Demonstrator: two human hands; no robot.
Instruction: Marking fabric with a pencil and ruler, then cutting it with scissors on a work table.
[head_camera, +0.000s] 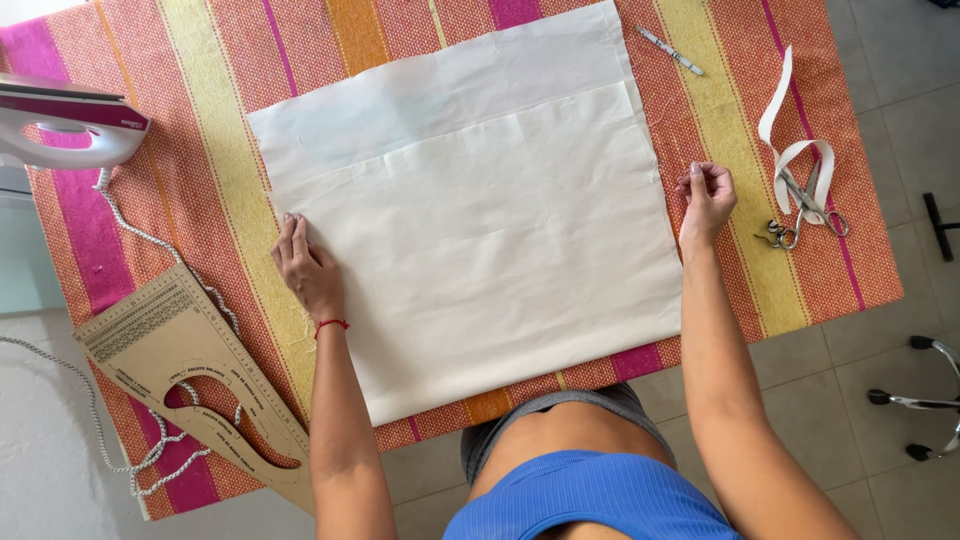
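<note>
A large piece of cream fabric lies flat on a table covered with a striped pink, orange and yellow cloth. My left hand rests flat with fingers together at the fabric's left edge. Just off the fabric's right edge, my right hand has its fingers curled and pinched together; what they pinch is too small to make out.
An iron with a braided cord sits at the far left. A curved wooden pattern ruler lies at the near left. Scissors and a white ribbon strip lie at the right, a pen at the back. Chair legs stand on the tiled floor.
</note>
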